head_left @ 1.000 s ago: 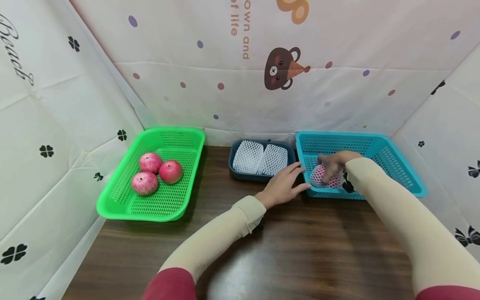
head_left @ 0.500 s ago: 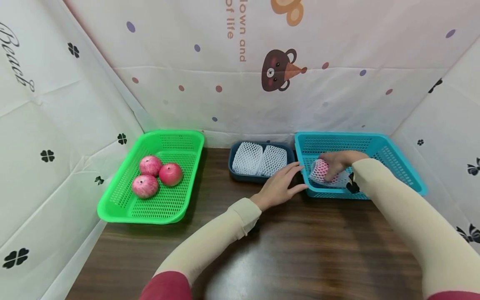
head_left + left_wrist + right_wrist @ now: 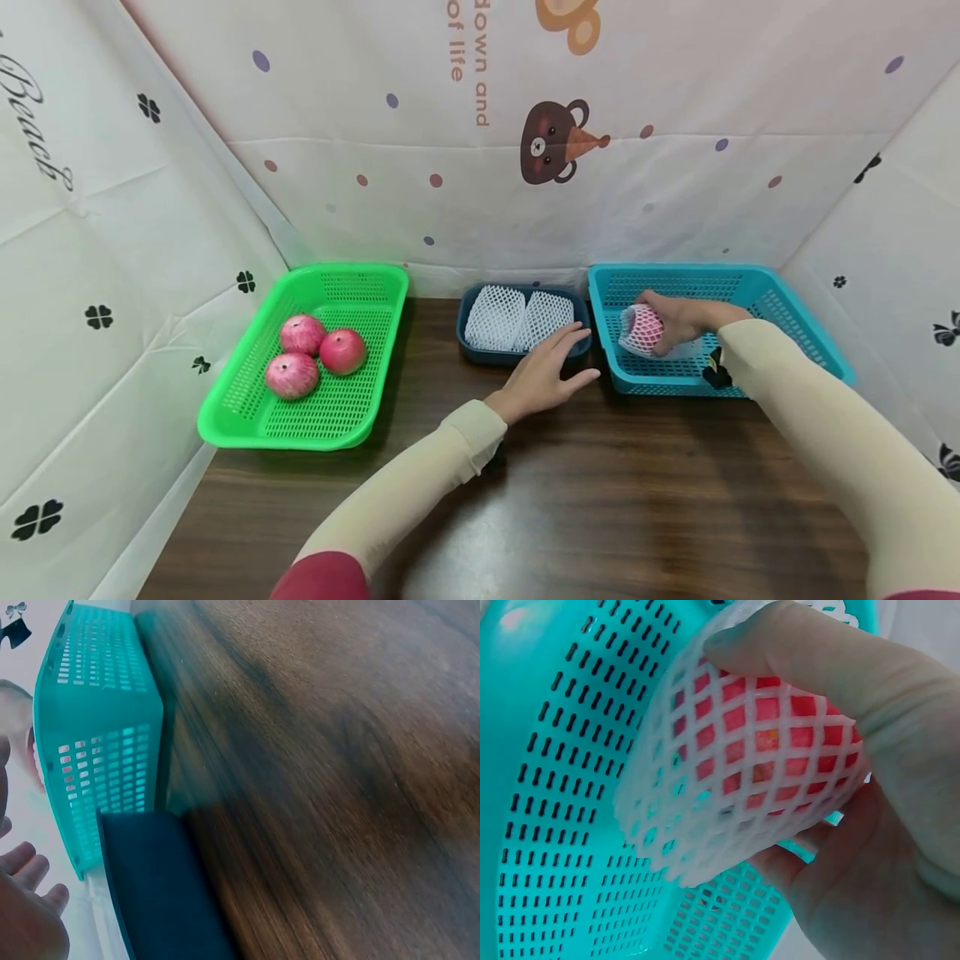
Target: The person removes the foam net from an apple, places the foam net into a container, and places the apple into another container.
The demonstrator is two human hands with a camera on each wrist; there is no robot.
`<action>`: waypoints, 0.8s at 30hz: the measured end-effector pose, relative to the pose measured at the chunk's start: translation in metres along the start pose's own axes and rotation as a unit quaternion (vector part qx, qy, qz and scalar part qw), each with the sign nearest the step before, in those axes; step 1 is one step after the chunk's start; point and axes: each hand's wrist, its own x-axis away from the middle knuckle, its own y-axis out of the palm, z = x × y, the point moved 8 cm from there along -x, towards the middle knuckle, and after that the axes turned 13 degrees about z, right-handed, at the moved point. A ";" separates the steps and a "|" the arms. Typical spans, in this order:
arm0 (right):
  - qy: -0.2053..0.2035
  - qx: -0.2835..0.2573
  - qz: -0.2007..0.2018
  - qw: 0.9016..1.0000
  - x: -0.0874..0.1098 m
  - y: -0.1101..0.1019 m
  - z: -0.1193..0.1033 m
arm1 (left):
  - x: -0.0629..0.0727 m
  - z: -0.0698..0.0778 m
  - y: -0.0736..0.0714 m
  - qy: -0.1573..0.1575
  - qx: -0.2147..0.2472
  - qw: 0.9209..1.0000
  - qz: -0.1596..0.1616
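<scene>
My right hand (image 3: 678,321) grips a red apple (image 3: 643,331) wrapped in a white foam net, inside the blue basket (image 3: 813,342). In the right wrist view the thumb lies across the net (image 3: 727,750) and fingers curl beneath it; the net's loose end hangs past the fruit. More whitish netting shows below the hand in the head view, but I cannot tell if it is a separate piece. My left hand (image 3: 534,379), fingers spread and nearly straight, is by the front right corner of the small dark blue box (image 3: 495,357), holding nothing.
Folded white foam nets (image 3: 497,318) fill the dark blue box. At the left, a green basket (image 3: 300,437) holds three red apples (image 3: 291,375). The wooden table (image 3: 600,500) ends at printed cloth walls (image 3: 337,150) on the back and sides.
My right hand has taken hold of the netted apple and tilted it up slightly within the blue basket. The left hand has drawn back leftward, away from that basket's rim.
</scene>
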 end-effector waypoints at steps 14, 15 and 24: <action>-0.020 -0.008 0.049 0.999 0.008 -0.012 -0.006 | 0.007 -0.010 -0.009 -0.029 0.014 0.999 -0.001; -0.022 -0.009 0.050 0.998 0.009 -0.012 -0.006 | 0.008 -0.011 -0.010 -0.030 0.015 0.999 0.001; -0.065 -0.026 0.079 0.994 0.016 -0.017 -0.011 | 0.017 -0.020 -0.022 -0.038 0.026 0.999 0.029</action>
